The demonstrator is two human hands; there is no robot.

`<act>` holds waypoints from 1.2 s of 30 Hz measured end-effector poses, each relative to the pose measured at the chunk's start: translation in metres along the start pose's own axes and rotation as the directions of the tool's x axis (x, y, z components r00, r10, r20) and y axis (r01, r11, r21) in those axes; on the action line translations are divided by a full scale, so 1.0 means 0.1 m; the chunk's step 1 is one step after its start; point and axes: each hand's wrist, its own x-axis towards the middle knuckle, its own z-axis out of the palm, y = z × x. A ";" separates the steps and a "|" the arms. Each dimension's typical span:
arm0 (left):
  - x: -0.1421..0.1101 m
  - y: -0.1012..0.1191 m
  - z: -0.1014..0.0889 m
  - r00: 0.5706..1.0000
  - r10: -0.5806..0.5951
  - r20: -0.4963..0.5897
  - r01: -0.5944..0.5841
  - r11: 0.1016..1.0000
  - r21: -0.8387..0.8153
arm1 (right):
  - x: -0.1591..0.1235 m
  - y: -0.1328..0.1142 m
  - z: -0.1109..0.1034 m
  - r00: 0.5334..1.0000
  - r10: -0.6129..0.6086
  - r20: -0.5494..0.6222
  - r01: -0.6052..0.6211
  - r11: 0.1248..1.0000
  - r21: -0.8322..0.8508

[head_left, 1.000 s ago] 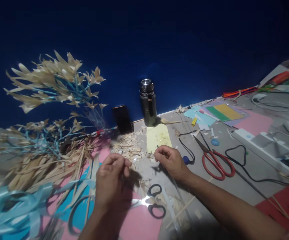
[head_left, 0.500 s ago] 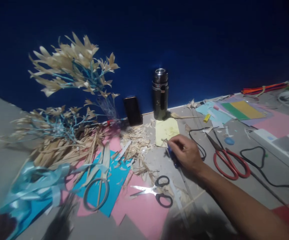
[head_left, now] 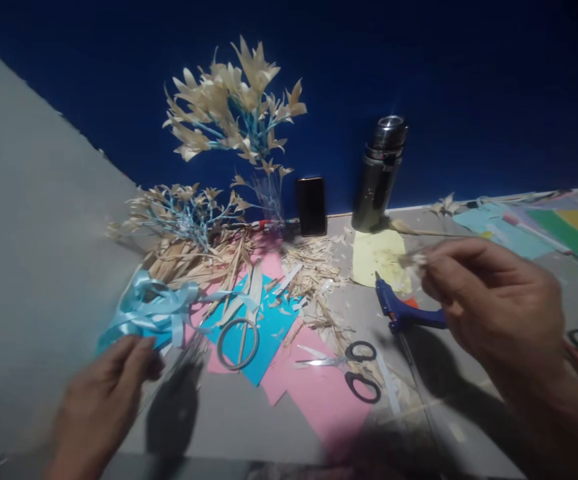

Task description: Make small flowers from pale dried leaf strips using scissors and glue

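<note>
My right hand is raised at the right, thumb and fingertips pinched on a small pale scrap, too blurred to name further. Just below it, a blue glue gun rests on the table, nozzle pointing up toward a yellow sheet. At lower left my left hand has its fingers curled against the thumb, close to a heap of light-blue ribbon. Whether anything sits in that pinch I cannot make out. Black-handled scissors lie between the hands, beside a grey tape ring.
Dried husk flowers on blue stems stand against the dark blue wall. A phone and a metal flask are near it. Husk scraps and pink paper cover the middle. A green and yellow sheet lies right.
My right hand has left the glue gun and come up nearer, now pinching a pale scrap. My left hand has come further into view. The view has turned left.
</note>
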 end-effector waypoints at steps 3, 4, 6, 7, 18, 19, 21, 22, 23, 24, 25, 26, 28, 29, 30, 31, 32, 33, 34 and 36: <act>-0.14 0.23 0.31 0.967 0.209 0.146 -0.208 0.978 -0.025 | -0.07 -0.02 0.21 0.970 -0.090 0.224 0.119 0.986 -0.118; -0.20 0.25 0.42 0.940 0.289 0.180 -0.286 0.957 -0.046 | -0.09 -0.01 0.29 0.944 -0.126 0.304 0.169 0.978 -0.122; -0.29 0.24 0.62 0.870 0.415 0.267 -0.417 0.908 -0.050 | -0.15 0.02 0.42 0.873 -0.196 0.447 0.269 0.957 -0.105; -0.33 0.21 0.70 0.843 0.442 0.306 -0.454 0.890 -0.034 | -0.18 0.04 0.48 0.836 -0.230 0.499 0.313 0.946 -0.088; -0.30 0.05 0.46 0.976 0.217 -0.003 -0.216 0.972 -0.089 | -0.23 0.28 1.19 0.596 -0.347 0.724 0.470 0.882 0.036; -0.28 0.04 0.43 0.985 0.173 0.018 -0.170 0.981 -0.093 | -0.24 0.30 1.24 0.570 -0.351 0.743 0.491 0.870 0.035; -0.24 0.04 0.43 0.990 0.125 0.062 -0.119 0.989 -0.091 | -0.28 0.34 1.28 0.527 -0.342 0.778 0.523 0.852 0.021; -0.23 0.05 0.45 0.989 0.127 0.080 -0.119 0.988 -0.094 | -0.30 0.37 1.28 0.510 -0.332 0.794 0.536 0.844 0.009; -0.22 0.07 0.48 0.985 0.143 0.097 -0.133 0.986 -0.100 | -0.32 0.39 1.27 0.497 -0.321 0.806 0.547 0.837 -0.004; -0.21 0.09 0.52 0.978 0.170 0.121 -0.157 0.981 -0.112 | -0.33 0.41 1.25 0.491 -0.308 0.815 0.556 0.831 -0.021; -0.22 0.13 0.56 0.967 0.203 0.156 -0.185 0.975 -0.124 | -0.33 0.43 1.22 0.493 -0.296 0.818 0.560 0.828 -0.038; -0.22 0.16 0.61 0.949 0.239 0.206 -0.216 0.968 -0.128 | -0.33 0.45 1.19 0.506 -0.282 0.815 0.556 0.829 -0.059; -0.26 0.22 0.69 0.893 0.317 0.319 -0.296 0.949 -0.114 | -0.30 0.47 1.11 0.561 -0.261 0.786 0.529 0.843 -0.098; -0.28 0.23 0.73 0.865 0.348 0.361 -0.335 0.937 -0.102 | -0.28 0.47 1.06 0.591 -0.250 0.767 0.506 0.855 -0.110; -0.30 0.24 0.76 0.842 0.373 0.389 -0.368 0.925 -0.092 | -0.26 0.47 1.02 0.617 -0.238 0.750 0.480 0.869 -0.119; -0.33 0.24 0.78 0.829 0.393 0.399 -0.391 0.916 -0.089 | -0.23 0.47 0.98 0.640 -0.224 0.735 0.452 0.884 -0.124; -0.34 0.23 0.80 0.826 0.405 0.393 -0.402 0.911 -0.093 | -0.21 0.46 0.95 0.657 -0.208 0.725 0.424 0.896 -0.128; -0.36 0.22 0.80 0.833 0.407 0.375 -0.399 0.911 -0.103 | -0.20 0.46 0.91 0.669 -0.192 0.718 0.401 0.907 -0.132; -0.36 0.20 0.79 0.845 0.402 0.353 -0.385 0.915 -0.121 | -0.19 0.46 0.88 0.679 -0.177 0.712 0.382 0.914 -0.137; -0.35 0.16 0.73 0.883 0.354 0.308 -0.312 0.933 -0.179 | -0.18 0.46 0.84 0.691 -0.161 0.704 0.360 0.922 -0.143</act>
